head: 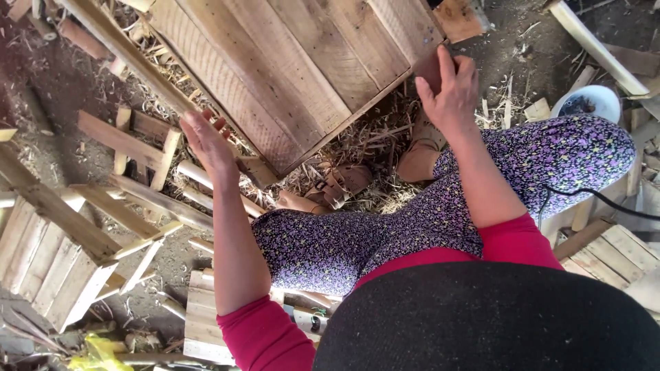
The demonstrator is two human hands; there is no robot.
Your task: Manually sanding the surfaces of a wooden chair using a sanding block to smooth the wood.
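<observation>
A large panel of wooden planks (295,69) leans tilted in front of me over straw-strewn ground. My left hand (206,141) rests against its left lower edge, fingers spread. My right hand (450,89) curls over the panel's right lower corner, gripping it. Both arms wear red sleeves pushed up past the elbow. My legs, in purple flowered cloth (412,220), are stretched under the panel, with sandalled feet (344,184) in the straw.
A small slatted wooden crate (48,257) lies at the left, with loose wooden strips (130,148) beside it. A white bucket (591,102) stands at the right, another slatted piece (612,251) below it. Yellow plastic (100,354) lies bottom left.
</observation>
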